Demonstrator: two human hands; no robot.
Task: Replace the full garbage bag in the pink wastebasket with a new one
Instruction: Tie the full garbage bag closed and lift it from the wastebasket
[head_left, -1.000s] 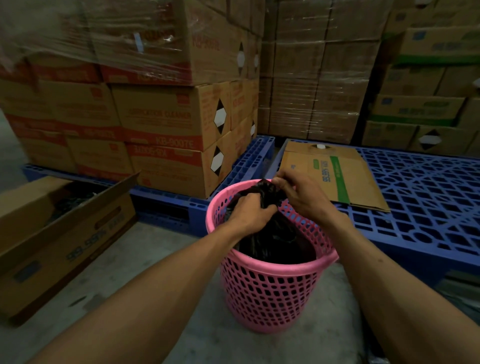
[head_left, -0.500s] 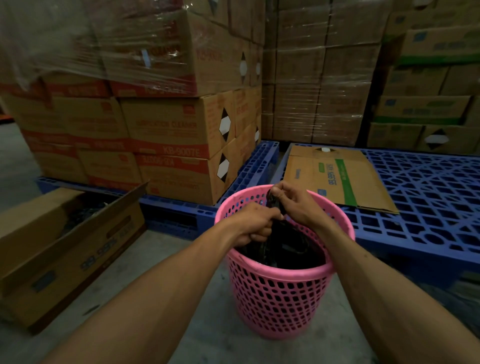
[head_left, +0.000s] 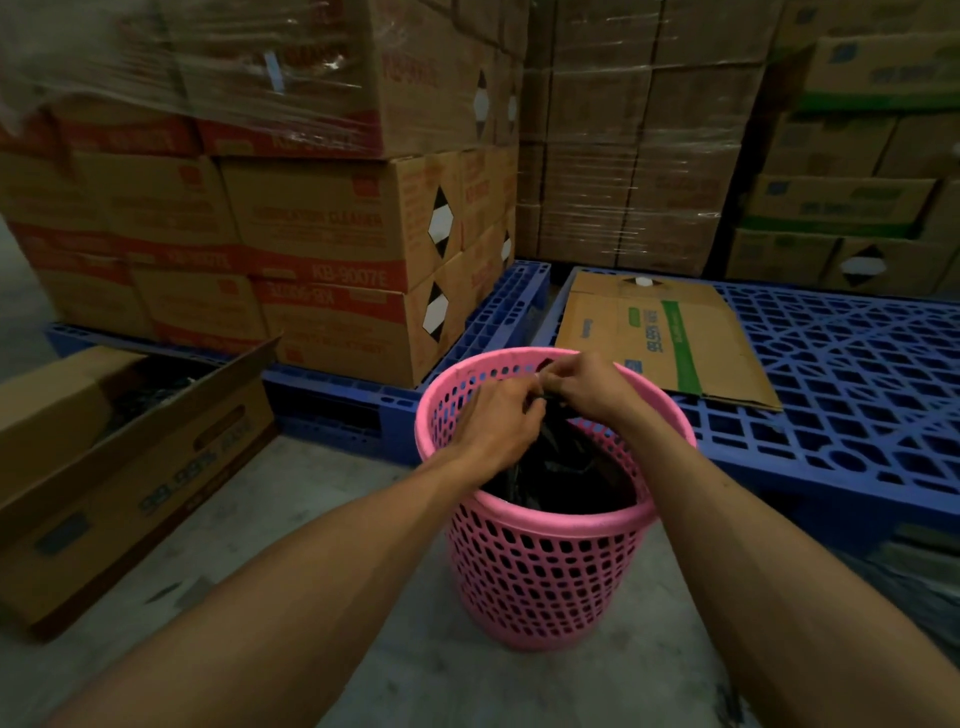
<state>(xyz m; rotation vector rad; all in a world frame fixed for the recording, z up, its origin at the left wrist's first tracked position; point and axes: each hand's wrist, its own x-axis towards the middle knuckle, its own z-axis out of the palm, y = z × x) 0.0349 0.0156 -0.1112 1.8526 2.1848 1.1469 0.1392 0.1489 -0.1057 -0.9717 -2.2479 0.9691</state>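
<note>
A pink perforated wastebasket (head_left: 540, 577) stands on the concrete floor in front of me. Inside it sits a black garbage bag (head_left: 561, 467), its top gathered into a neck. My left hand (head_left: 498, 415) and my right hand (head_left: 592, 387) meet over the far side of the basket's mouth, both pinching the gathered top of the bag. The fingertips and the very top of the bag are hidden between the two hands.
A blue plastic pallet (head_left: 841, 395) with a flattened cardboard box (head_left: 660, 338) lies right of the basket. Stacked wrapped cartons (head_left: 322, 228) on another blue pallet rise behind it. An open cardboard box (head_left: 119, 467) sits on the floor at left.
Both hands have drawn closer together at the bag's neck and sunk slightly toward the basket's rim. The view has shifted a little closer.
</note>
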